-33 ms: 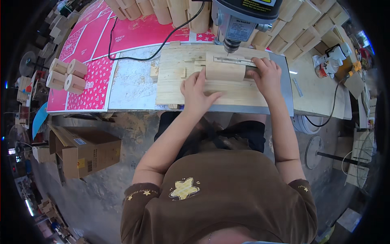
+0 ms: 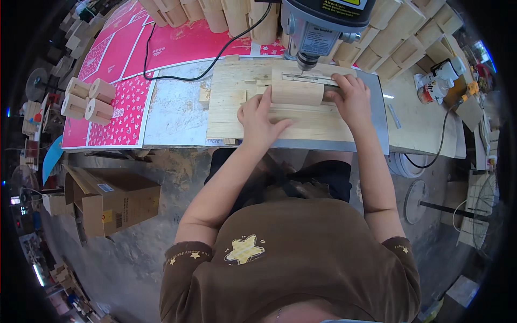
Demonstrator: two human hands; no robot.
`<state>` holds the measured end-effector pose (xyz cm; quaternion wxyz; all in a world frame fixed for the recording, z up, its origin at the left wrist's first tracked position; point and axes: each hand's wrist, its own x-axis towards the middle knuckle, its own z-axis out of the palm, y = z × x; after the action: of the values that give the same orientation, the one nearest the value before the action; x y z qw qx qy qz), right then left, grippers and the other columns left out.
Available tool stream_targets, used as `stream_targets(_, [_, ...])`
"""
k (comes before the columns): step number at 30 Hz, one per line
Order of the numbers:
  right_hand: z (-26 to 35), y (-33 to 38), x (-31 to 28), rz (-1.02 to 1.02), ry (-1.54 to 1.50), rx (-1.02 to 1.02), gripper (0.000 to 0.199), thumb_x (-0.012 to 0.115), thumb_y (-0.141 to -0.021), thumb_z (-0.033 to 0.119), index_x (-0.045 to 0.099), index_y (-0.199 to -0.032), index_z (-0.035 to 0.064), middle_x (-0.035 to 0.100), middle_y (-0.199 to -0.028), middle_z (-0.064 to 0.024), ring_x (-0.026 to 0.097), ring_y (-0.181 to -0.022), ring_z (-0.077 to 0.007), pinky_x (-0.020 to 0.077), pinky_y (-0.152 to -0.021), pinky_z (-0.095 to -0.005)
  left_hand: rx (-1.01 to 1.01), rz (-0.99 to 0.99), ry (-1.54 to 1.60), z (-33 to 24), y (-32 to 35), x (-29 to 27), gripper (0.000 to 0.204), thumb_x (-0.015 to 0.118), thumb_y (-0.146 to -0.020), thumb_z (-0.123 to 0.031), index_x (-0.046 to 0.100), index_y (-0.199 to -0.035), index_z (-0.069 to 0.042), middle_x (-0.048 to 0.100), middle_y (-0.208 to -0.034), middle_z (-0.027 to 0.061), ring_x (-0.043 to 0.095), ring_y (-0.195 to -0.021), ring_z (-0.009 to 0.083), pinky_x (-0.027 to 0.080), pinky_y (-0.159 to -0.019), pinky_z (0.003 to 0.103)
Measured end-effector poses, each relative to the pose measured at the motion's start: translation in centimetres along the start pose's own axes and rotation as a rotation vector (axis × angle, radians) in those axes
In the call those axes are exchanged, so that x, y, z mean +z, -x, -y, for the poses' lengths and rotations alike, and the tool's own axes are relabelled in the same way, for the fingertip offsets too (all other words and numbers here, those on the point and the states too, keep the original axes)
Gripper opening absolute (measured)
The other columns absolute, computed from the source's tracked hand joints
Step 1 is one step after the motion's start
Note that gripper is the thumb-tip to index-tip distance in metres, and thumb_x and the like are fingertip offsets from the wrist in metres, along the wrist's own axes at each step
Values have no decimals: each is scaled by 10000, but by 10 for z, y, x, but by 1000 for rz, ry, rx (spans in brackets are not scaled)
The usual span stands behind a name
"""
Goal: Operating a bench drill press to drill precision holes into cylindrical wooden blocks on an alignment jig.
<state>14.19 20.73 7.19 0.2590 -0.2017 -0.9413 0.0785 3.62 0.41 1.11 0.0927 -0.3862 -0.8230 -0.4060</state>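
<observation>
A pale wooden block (image 2: 297, 93) with a rounded near side lies on a plywood board (image 2: 226, 121), just below the drill press chuck (image 2: 307, 60). A narrow strip (image 2: 308, 79) runs along the block's top face. My left hand (image 2: 259, 119) rests at the block's left end, forefinger against it, thumb stretched out to the side. At the right end, my right hand (image 2: 353, 98) is closed, with curled fingers near the strip's end and the thumb lower down. A dark part shows between that thumb and fingers; its kind is unclear.
Wooden pieces (image 2: 89, 99) with slots stand on pink sheeting at left, and more wooden blocks (image 2: 401, 46) line the back. A black cable (image 2: 215, 59) loops across the bench. White bottles (image 2: 436, 89) stand at right; an open cardboard box (image 2: 121, 202) sits on the floor.
The wooden block has shifted very slightly left and away from me. Both hands have moved a little with it, keeping their places at its ends.
</observation>
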Motion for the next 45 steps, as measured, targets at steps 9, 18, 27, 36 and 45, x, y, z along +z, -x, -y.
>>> stream_targets(9, [4,-13,7,-22,-452,-69,350,713,-742,129,602,-1073,129,597,-951,-71,563,-934,-267,428,-838,-371,8,35,-55,34,-22,-9,665,818,-554,-322,605,-1151,-120,548,-829,0,489,-882,216,268,-846,393])
stream_targets(18, [59,-141,-132,-585,-991,322,409,475,-954,359,648,-956,-12,632,-773,-44,577,-781,-147,450,-721,-277,-6,20,-80,35,-19,-9,662,802,-575,-334,597,-1169,-126,539,-832,8,477,-876,219,274,-837,384])
stream_targets(27, [50,-85,-136,-392,-183,-12,237,565,-921,213,629,-919,-16,577,-727,-36,525,-714,-84,418,-654,-220,-4,34,-59,31,-18,-8,652,791,-598,-335,588,-1183,-132,524,-833,12,469,-881,225,288,-838,389])
stream_targets(36, [38,6,-36,-406,-507,-67,95,563,-873,72,638,-879,14,558,-680,-81,519,-605,-205,394,-597,-316,-1,32,-60,32,-21,-9,646,789,-597,-317,596,-1182,-122,511,-814,14,464,-861,224,301,-826,380])
stream_targets(45, [38,-16,-72,-468,-458,-196,109,553,-881,78,632,-867,3,499,-639,-45,458,-583,-137,345,-550,-276,-18,59,-21,37,-20,-9,644,803,-583,-298,601,-1168,-122,536,-825,17,477,-863,229,311,-825,370])
